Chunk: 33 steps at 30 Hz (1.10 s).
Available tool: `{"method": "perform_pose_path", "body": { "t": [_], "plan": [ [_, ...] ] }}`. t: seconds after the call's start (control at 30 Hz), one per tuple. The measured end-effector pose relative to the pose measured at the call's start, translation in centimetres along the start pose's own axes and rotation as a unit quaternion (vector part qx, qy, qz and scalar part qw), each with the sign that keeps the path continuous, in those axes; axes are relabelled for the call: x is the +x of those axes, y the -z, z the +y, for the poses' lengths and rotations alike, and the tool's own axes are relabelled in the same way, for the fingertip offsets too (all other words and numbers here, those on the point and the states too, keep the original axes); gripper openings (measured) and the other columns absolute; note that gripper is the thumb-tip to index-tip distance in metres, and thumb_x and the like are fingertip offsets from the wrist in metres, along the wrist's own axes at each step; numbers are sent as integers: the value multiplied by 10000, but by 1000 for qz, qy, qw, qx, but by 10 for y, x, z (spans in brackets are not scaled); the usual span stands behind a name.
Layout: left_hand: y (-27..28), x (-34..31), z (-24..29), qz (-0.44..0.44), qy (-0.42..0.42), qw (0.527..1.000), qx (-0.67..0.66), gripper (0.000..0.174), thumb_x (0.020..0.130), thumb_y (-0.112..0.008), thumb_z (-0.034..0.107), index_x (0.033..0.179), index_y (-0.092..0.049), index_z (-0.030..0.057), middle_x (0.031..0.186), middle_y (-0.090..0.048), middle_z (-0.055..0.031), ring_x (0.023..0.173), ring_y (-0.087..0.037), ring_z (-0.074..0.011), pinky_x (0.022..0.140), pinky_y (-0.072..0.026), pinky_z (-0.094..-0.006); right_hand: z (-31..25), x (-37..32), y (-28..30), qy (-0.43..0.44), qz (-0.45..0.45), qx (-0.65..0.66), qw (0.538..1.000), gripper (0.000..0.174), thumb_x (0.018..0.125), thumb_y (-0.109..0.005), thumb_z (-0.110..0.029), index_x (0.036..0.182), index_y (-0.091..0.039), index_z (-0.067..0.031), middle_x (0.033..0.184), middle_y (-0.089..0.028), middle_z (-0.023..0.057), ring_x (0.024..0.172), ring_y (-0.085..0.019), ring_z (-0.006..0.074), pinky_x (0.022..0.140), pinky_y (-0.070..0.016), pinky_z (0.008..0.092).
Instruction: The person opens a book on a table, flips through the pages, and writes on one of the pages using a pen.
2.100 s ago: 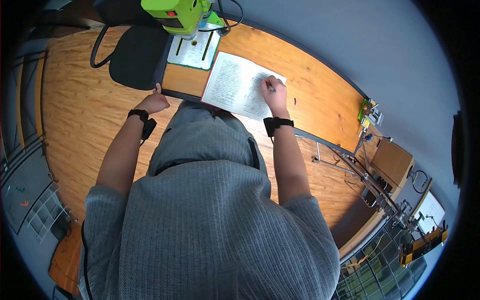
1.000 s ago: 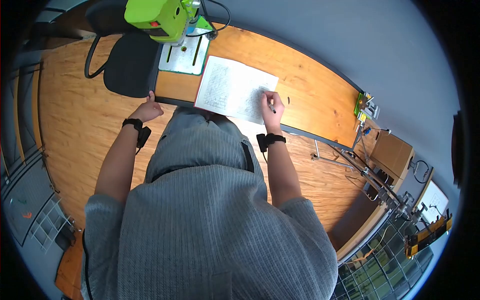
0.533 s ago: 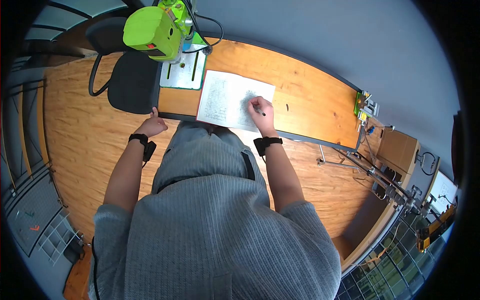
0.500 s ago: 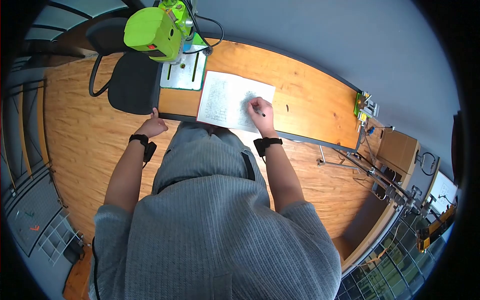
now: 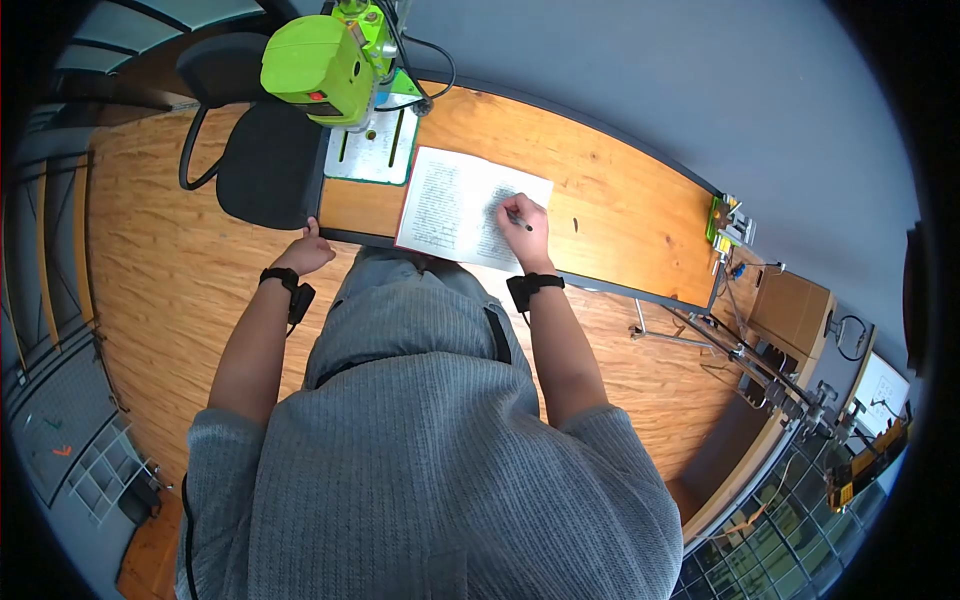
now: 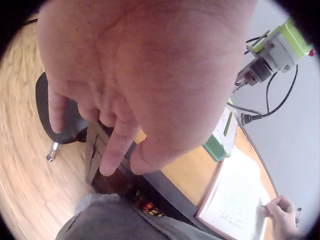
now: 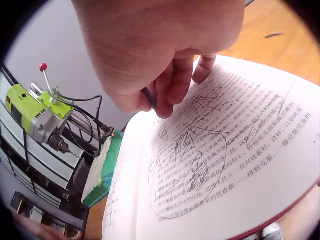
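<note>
An open book [image 5: 440,205] with printed pages lies at the table's near edge. My right hand [image 5: 527,228] pinches a dark pen [image 5: 521,223] over the right-hand page. In the right wrist view, handwritten marks and a large drawn loop cover the print of the page [image 7: 240,165], and my right hand [image 7: 165,45] hides most of the pen. My left hand [image 5: 307,252] is at the table's left corner, one finger reaching its edge; in the left wrist view the fingers of my left hand [image 6: 145,75] are spread and partly bent, holding nothing.
A green drill press [image 5: 320,70] with a slotted metal base [image 5: 372,150] stands left of the book on the wooden table [image 5: 630,220]. A black chair [image 5: 268,165] is beside the table's left end. A small green-and-metal vise [image 5: 730,225] sits at the far right end.
Compared with the oldest frame, my right hand has shifted left and nearer on the page with the pen. The head view has shifted. My left hand stays at the table corner.
</note>
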<state>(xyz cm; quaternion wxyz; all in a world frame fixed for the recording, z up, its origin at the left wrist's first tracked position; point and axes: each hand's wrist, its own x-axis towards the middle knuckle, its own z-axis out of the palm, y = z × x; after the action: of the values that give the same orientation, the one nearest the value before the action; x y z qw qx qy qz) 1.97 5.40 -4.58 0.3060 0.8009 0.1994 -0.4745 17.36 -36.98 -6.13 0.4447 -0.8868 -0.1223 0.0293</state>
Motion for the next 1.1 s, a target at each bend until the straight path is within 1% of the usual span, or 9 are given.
{"method": "perform_pose_path", "body": {
  "t": [0.2, 0.3, 0.37, 0.47, 0.6, 0.67, 0.77, 1.03, 1.1],
  "plan": [
    [4, 5, 0, -20, -4, 999, 32, 435, 971, -572, 344, 1213, -742, 25, 1679, 33, -359, 1617, -83, -370, 1221, -315, -406, -1, 1, 0, 28, 2, 0, 1000, 102, 800, -762, -71, 810, -669, -30, 724, -694, 147, 692, -695, 315, 670, -559, 399],
    [2, 2, 1, -18, 3, 1000, 25, 447, 971, -568, 352, 1228, -738, 29, 1689, 30, -339, 1615, -98, -372, 1218, -325, -409, 3, 3, 3, 27, -22, -26, 999, 93, 808, -754, -62, 817, -669, -25, 732, -689, 151, 693, -693, 320, 675, -561, 399],
    [1, -3, 3, 11, 5, 1000, -18, 380, 985, -573, 305, 1150, -747, 11, 1667, -99, -365, 1618, -89, -354, 1221, -300, -386, 4, 2, 1, 11, 0, -15, 1000, 89, 809, -751, -57, 819, -670, -24, 738, -689, 155, 694, -692, 326, 677, -562, 401],
    [-4, 7, -13, 3, -16, 1000, -15, 361, 978, -585, 303, 1134, -751, 23, 1665, -127, -366, 1621, -73, -350, 1209, -312, -371, 3, 0, 2, 4, 10, -1, 1000, 83, 811, -746, -51, 823, -670, -22, 758, -691, 165, 706, -692, 335, 682, -564, 405],
    [-2, -1, -4, 15, -10, 999, -31, 345, 971, -597, 297, 1119, -755, 28, 1671, -121, -359, 1624, -56, -344, 1210, -308, -375, 3, 1, 3, -2, -10, -13, 1000, 81, 809, -745, -46, 829, -671, -22, 783, -697, 177, 738, -699, 338, 693, -567, 412],
    [-1, 3, -7, -1, -10, 1000, -9, 416, 958, -595, 347, 1209, -758, 58, 1706, -4, -293, 1622, -83, -339, 1220, -322, -408, 3, 3, 3, 14, -17, -16, 1000, 81, 810, -744, -45, 831, -669, -22, 782, -696, 177, 741, -697, 339, 692, -567, 414],
    [6, -19, 16, 5, 7, 1000, -23, 344, 973, -597, 289, 1116, -761, 22, 1677, -113, -350, 1625, -34, -340, 1232, -274, -379, 4, 5, -2, 25, -6, -23, 999, 84, 811, -744, -46, 832, -667, -22, 771, -692, 175, 738, -694, 342, 687, -566, 418],
    [-3, 3, -6, 8, 0, 999, -34, 334, 983, -585, 273, 1125, -763, 28, 1674, -90, -355, 1626, -21, -331, 1238, -271, -379, 1, 5, 3, 10, -20, -40, 999, 92, 815, -749, -48, 826, -661, -23, 753, -691, 166, 719, -689, 342, 683, -561, 422],
    [-4, 2, -5, 6, -2, 999, -35, 333, 981, -590, 277, 1119, -764, 28, 1673, -92, -357, 1627, -20, -330, 1238, -272, -377, -2, 7, 1, 57, -24, 1, 998, 94, 811, -752, -54, 821, -662, -30, 742, -693, 155, 699, -686, 337, 683, -559, 424]
  ]
}}
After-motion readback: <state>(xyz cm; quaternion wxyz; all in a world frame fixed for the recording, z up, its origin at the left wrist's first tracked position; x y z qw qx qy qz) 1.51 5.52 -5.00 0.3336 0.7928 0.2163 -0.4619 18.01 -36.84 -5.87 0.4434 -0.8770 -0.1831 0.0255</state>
